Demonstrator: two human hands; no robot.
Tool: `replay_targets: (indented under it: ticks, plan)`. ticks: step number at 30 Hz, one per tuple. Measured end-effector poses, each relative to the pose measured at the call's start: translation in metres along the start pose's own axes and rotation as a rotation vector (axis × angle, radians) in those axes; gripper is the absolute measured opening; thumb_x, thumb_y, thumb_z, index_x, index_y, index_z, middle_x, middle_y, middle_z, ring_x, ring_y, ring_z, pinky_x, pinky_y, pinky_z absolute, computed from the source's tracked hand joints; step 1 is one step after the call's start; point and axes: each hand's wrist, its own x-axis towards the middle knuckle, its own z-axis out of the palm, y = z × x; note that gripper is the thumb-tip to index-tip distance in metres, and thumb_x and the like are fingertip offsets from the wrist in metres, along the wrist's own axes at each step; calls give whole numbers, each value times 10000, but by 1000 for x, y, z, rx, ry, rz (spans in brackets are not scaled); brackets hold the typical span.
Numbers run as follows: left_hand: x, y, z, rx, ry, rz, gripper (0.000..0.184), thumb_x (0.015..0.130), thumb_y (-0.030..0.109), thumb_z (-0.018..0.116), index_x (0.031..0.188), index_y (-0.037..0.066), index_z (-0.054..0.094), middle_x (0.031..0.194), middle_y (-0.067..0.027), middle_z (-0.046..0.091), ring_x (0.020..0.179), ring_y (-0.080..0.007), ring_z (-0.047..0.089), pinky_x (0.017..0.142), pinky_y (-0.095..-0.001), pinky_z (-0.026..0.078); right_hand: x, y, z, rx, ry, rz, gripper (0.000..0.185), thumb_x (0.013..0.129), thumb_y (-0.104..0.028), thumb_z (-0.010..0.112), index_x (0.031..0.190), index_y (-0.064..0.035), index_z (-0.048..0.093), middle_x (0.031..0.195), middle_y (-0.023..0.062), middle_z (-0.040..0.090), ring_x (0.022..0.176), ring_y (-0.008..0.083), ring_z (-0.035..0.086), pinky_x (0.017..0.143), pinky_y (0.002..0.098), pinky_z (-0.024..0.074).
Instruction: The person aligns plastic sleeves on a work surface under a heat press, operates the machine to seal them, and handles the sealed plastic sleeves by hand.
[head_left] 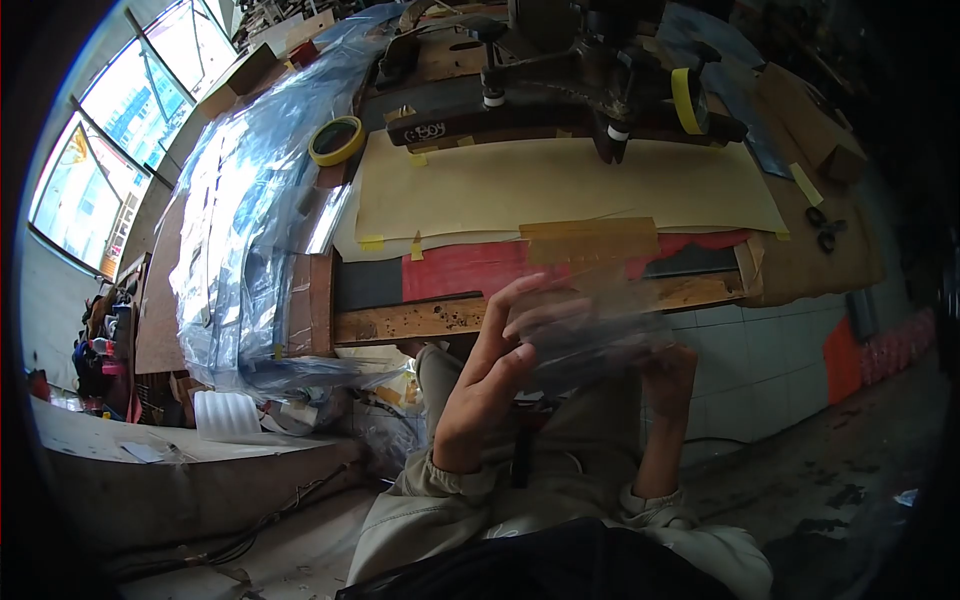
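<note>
A thin, clear plastic sheet [590, 345] is stretched between my two hands, just in front of the table's near edge, and is smeared by motion. My left hand [495, 350] has its fingers curved and its thumb across from them, with the left end of the plastic between them. At the other end, my right hand [668, 375] is closed on the plastic; the film blurs its fingertips. Beyond my hands, a brownish translucent strip [590, 240] lies over a red sheet [460, 270] and the edge of a cream paper sheet [560, 190].
A dark clamp bar [560, 125] spans the paper. Yellow tape rolls [338, 141] sit left and at the bar's right. Black scissors [825, 230] lie at right. Clear plastic film [240, 220] covers the left side. The wooden table edge [420, 319] faces me.
</note>
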Motion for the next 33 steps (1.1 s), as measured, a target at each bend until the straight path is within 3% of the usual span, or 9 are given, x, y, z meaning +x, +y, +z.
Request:
replay_targets:
  ticks: [6, 9, 15, 18, 21, 27, 30, 32, 33]
  plan:
    - [7, -5, -3, 55, 210, -55, 560, 921, 111, 499, 1424, 50, 262, 1290, -153, 475, 1187, -204, 478, 999, -326, 373, -14, 21, -9, -90, 40, 30, 197, 802, 23, 628, 989, 2, 690, 855, 94, 714, 805, 158, 686, 740, 266, 518]
    - [9, -11, -6, 17, 291, -3, 517, 921, 28, 489, 1401, 61, 302, 1261, -135, 497, 1136, -172, 506, 948, -295, 412, 2, -10, 4, -203, -27, 142, 196, 819, -12, 645, 1011, 8, 677, 936, 123, 702, 849, 174, 674, 775, 284, 514]
    - [10, -15, -9, 14, 478, 178, 492, 922, -20, 485, 1379, 82, 336, 1203, -117, 532, 1079, -157, 535, 925, -296, 458, 8, -6, 6, 33, 140, 42, 216, 868, -162, 667, 791, 34, 622, 1004, 202, 649, 847, 230, 643, 784, 346, 512]
    - [10, -12, -10, -33, 548, 161, 495, 923, -17, 478, 1383, 84, 327, 1205, -122, 531, 1076, -168, 538, 945, -326, 469, 4, -1, -8, 196, 82, 28, 318, 872, -239, 669, 735, 36, 588, 911, 205, 645, 775, 234, 640, 699, 353, 527]
    - [11, -13, -10, -71, 554, 177, 500, 923, -18, 473, 1388, 85, 320, 1204, -123, 531, 1071, -169, 540, 943, -330, 474, 3, -7, -10, 440, 32, 85, 367, 912, -273, 609, 706, 30, 589, 779, 200, 622, 637, 245, 627, 481, 293, 497]
    - [14, -14, -17, 29, 540, 194, 530, 920, -29, 463, 1404, 86, 279, 1228, -133, 523, 1037, -169, 559, 892, -305, 480, 4, -23, -13, 715, -440, 55, 306, 894, -135, 614, 694, 95, 591, 689, 228, 602, 428, 244, 574, 396, 283, 535]
    - [29, -13, -25, 341, 464, 261, 541, 920, -20, 467, 1408, 68, 251, 1278, -154, 496, 1059, -179, 566, 842, -286, 490, 36, -32, -9, 859, -521, 59, 218, 889, -106, 622, 777, 81, 604, 808, 266, 633, 586, 314, 678, 486, 331, 583]
    - [57, -17, -40, 584, 335, 383, 560, 921, 0, 490, 1411, 39, 223, 1336, -171, 458, 1133, -197, 566, 807, -271, 509, 61, -29, 18, 1005, -330, 16, 152, 891, -84, 618, 831, 46, 567, 889, 261, 641, 756, 328, 699, 491, 313, 587]
    - [67, -23, -56, 757, 294, 379, 541, 899, 37, 560, 1384, 86, 326, 1379, -185, 412, 1160, -245, 563, 776, -295, 514, 74, -27, 30, 954, -198, 89, 132, 909, -90, 595, 863, 25, 548, 939, 237, 643, 833, 309, 690, 564, 321, 596]
